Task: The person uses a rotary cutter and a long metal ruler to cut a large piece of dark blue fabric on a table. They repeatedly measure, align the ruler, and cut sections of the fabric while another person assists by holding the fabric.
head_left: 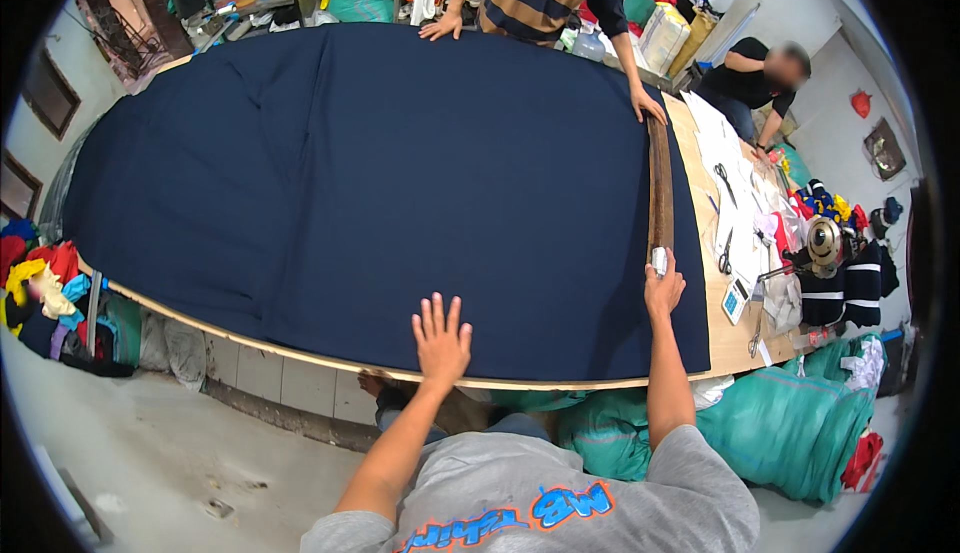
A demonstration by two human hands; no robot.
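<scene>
A large sheet of navy fabric [480,183] covers most of the long table [722,341], with a few creases toward its left part. My left hand [442,341] lies flat on the near edge of the fabric, fingers spread, holding nothing. Across the right end of the cloth runs a long brown wooden bar [660,188]. My right hand [664,288] is closed on its near end, where something white is wrapped around it. On the far side, a co-worker in a striped shirt rests one hand [648,105] at the bar's far end and the other hand [441,27] on the fabric's far edge.
Paper sheets [728,218], black scissors [725,253] and a calculator [736,300] lie on the table's right end. Beyond them stands a round metal device [823,241]. Green sacks [790,423] sit below the near right edge. Another person [745,83] bends at the far right corner.
</scene>
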